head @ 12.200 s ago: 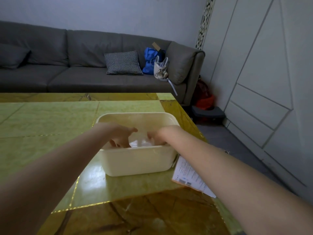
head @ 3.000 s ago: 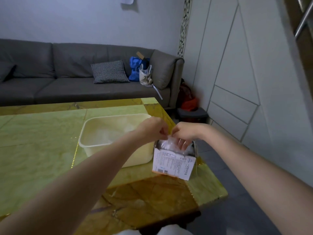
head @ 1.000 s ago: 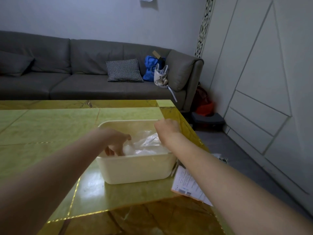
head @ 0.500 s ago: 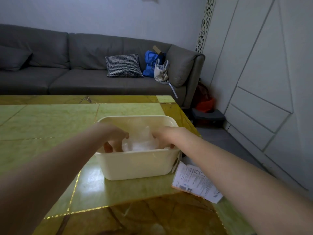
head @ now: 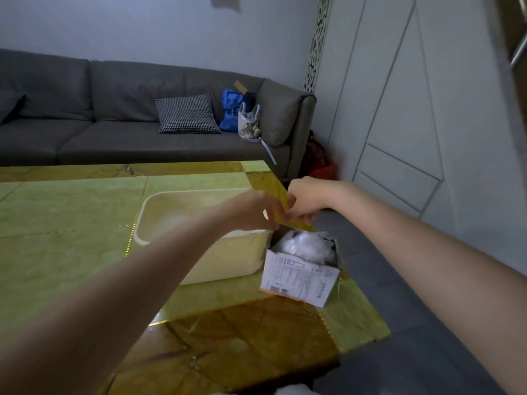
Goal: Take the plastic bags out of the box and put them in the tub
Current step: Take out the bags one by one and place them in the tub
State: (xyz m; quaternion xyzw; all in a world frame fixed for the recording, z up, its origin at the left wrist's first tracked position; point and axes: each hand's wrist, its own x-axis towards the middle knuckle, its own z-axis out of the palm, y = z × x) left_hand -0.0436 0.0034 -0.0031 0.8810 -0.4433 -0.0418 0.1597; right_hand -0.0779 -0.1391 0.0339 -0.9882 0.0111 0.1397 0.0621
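Both hands are hovering over the box (head: 302, 269) at the worktop (head: 71, 238) edge, left hand (head: 256, 213) and right hand (head: 306, 202) with fingers curled close together; cannot tell if either grip is pinching a clear bag. Plastic bags (head: 305, 246) are sitting in the box, just beside the tub (head: 228, 260). Risk: thin film is slipping out or snagging, tugging the light box off the edge.

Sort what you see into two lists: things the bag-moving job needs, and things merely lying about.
Job: box, plastic bags, tub, left hand, right hand.

Lying about: sofa, checked cushion, blue bag, table.
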